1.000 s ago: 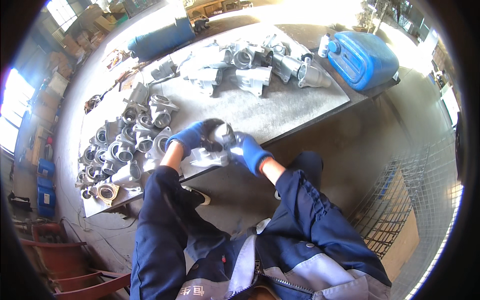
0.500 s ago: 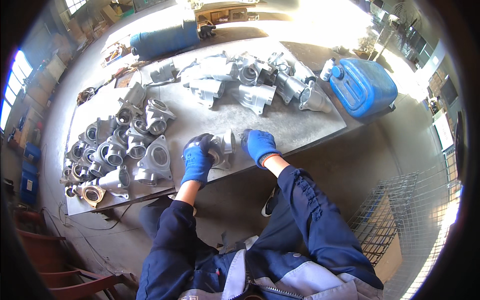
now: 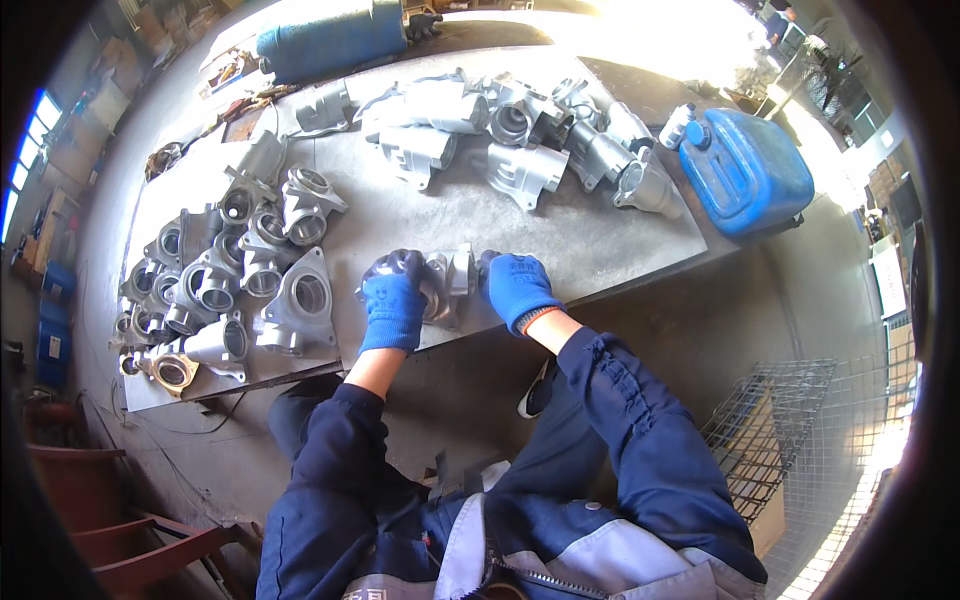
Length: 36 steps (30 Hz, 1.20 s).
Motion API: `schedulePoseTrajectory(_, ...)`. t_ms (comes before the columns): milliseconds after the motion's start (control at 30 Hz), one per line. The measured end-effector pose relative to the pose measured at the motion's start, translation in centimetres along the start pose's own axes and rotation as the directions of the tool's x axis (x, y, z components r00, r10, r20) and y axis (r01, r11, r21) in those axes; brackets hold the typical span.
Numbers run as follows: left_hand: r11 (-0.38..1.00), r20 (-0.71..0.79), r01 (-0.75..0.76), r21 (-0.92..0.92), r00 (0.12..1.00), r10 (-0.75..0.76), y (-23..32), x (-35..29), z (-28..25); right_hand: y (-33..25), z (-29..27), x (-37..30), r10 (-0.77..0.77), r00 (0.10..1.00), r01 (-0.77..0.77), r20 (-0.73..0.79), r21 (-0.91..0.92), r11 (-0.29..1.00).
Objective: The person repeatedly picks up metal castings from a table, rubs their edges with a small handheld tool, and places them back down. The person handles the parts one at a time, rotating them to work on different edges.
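Note:
A silvery metal pipe casting [image 3: 455,272] with a flange lies near the front edge of the table, between my two hands. My left hand [image 3: 394,300], in a blue glove with dark fingertips, is closed on the casting's left side and covers part of it. My right hand [image 3: 518,288], gloved alike, is curled just right of the casting's flange. Its fingers are closed, and whatever they hold, if anything, is hidden. Left of my left hand stands a larger flanged casting [image 3: 305,298].
Several castings crowd the table's left side, among them a brownish one [image 3: 174,372]. More castings [image 3: 525,170] are heaped at the back. A blue jerrycan [image 3: 745,170] and a small bottle [image 3: 677,124] stand right. Wire mesh [image 3: 770,430] is at lower right, a blue barrel [image 3: 330,40] behind.
The view has shifted slightly, moving the table's contents within it. The casting between my hands has turned a little, its flange now more upright. My hands stay in nearly the same places.

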<state>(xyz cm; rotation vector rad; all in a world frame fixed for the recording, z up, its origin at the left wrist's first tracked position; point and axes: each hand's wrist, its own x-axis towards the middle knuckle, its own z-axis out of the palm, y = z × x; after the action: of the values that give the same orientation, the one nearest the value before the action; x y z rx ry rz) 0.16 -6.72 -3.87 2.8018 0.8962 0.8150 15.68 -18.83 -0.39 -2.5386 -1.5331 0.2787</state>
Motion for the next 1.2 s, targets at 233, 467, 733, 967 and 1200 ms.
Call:
schedulePoseTrajectory(233,1.0,0.135,0.003,0.024,0.991,-0.007,-0.1,1.4,-0.3,0.3,3.2,-2.8,-0.001,1.0,0.001,-0.01,0.016,1.0)
schedulePoseTrajectory(467,0.991,0.545,0.076,-0.107,0.839,-0.005,-0.7,4.8,-4.2,1.1,4.3,-5.4,0.01,0.992,-0.104,0.122,0.8,0.59)
schedulePoseTrajectory(733,0.66,0.52,0.303,-0.687,0.84,0.156,-2.6,4.0,-6.5,-1.0,1.6,-2.0,0.026,0.883,-0.468,0.468,0.88,0.076)
schedulePoseTrajectory(967,0.959,0.335,-0.074,-0.272,0.927,0.167,-2.7,3.7,-2.0,2.2,0.0,-0.2,-0.002,1.0,0.0,0.014,0.143,0.99)
schedulePoseTrajectory(1200,0.973,0.424,-0.075,-0.22,0.89,0.164,-1.8,4.5,-3.0,1.1,-0.2,2.2,-0.111,0.993,0.099,-0.03,-0.262,0.96)
